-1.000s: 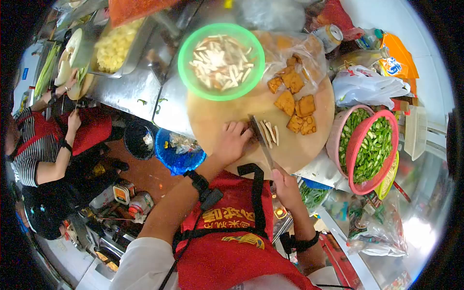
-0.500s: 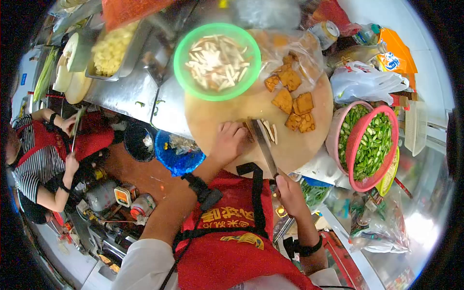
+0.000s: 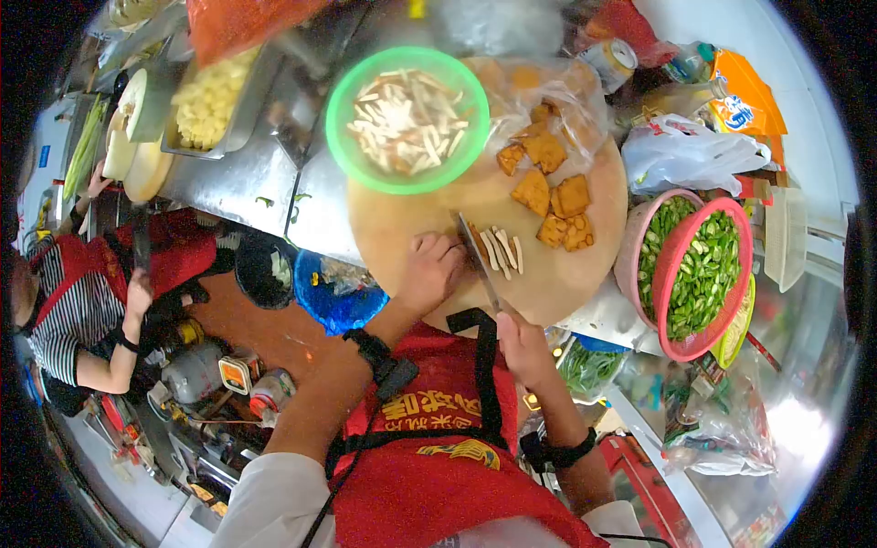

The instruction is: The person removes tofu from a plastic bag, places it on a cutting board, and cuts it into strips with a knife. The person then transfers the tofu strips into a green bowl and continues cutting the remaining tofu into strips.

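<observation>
My right hand [image 3: 525, 349] grips a kitchen knife [image 3: 481, 263] by its handle, blade angled over the round cutting board [image 3: 402, 219]. Just left of the blade, my left hand [image 3: 433, 267] rests on the board with curled fingers pressing on a piece of brown tofu, mostly hidden beneath them. Pale, brown-edged tofu strips [image 3: 504, 254] lie right of the blade. Farther back are several brown tofu pieces [image 3: 551, 196], some partly inside a clear plastic bag [image 3: 585, 105]. A green bowl [image 3: 336, 137] holding many similar strips stands at the board's back left.
Pink baskets [image 3: 687, 347] of sliced green peppers stand right of the board, near a white plastic bag [image 3: 690, 155] and a can [image 3: 610, 62]. A metal tray [image 3: 239, 128] of pale cubes sits back left. Below are a blue-lined bin [image 3: 343, 310] and a co-worker [image 3: 68, 292] holding a cleaver.
The knife and my right hand have shifted left, and more cut strips now lie beside the blade. My left hand stays nearly in place. The co-worker's arms and cleaver have moved.
</observation>
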The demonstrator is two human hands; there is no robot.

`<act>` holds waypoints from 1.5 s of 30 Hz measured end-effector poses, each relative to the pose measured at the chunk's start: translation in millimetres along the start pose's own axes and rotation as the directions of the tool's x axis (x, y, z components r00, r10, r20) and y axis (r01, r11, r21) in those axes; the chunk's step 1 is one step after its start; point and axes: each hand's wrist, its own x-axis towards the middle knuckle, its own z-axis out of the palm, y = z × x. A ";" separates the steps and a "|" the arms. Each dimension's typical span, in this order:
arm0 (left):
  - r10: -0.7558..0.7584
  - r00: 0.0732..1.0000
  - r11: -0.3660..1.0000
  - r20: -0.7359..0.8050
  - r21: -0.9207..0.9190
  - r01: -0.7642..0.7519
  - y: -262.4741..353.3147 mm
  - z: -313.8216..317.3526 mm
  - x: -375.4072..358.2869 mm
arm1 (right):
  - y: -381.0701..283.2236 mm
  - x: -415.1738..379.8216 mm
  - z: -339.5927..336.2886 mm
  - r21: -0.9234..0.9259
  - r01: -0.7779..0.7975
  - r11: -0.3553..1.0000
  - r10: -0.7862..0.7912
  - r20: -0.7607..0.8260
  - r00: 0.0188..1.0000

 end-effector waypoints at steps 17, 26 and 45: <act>0.292 0.862 0.952 0.414 -0.037 -0.305 53.5 -15.8 54.9 | 28.6 -58.1 -38.5 -0.586 0.271 0.764 -0.377 -0.063 0.924; -0.064 0.982 0.986 0.178 -0.143 0.090 15.4 -9.9 55.9 | 104.4 -100.2 -56.0 0.080 0.118 0.990 -0.104 -0.155 0.982; -0.223 0.965 0.964 -0.136 -0.177 0.198 57.0 16.7 64.6 | 63.1 9.3 -17.9 0.720 -0.178 0.671 -0.055 0.287 0.956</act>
